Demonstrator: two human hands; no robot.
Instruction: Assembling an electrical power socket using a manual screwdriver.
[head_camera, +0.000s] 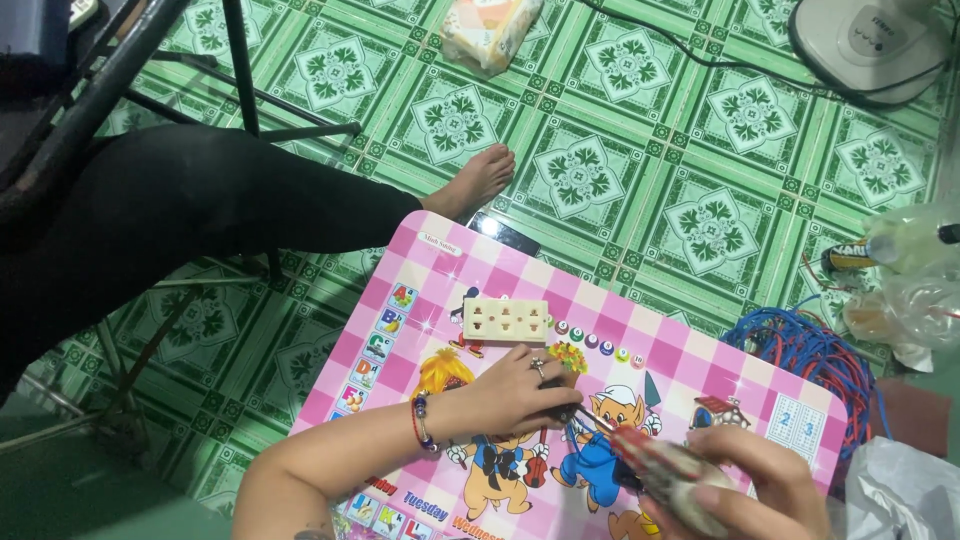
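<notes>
My left hand (525, 388) rests on a pink checked children's table (690, 375), fingers curled around a small dark part that a tool tip touches. My right hand (745, 490) grips a screwdriver (640, 455) with a clear reddish handle, its shaft pointing up-left into my left hand's fingers. A cream multi-socket plate (505, 319) lies on the table just beyond my left hand, untouched.
A bundle of red and blue wires (810, 355) lies right of the table, with clear plastic bags (915, 300) beside it. My leg and bare foot (480, 180) stretch across the green tiled floor. A metal stand (240, 70), a tissue pack (490, 30) and a white fan base (870, 45) stand farther off.
</notes>
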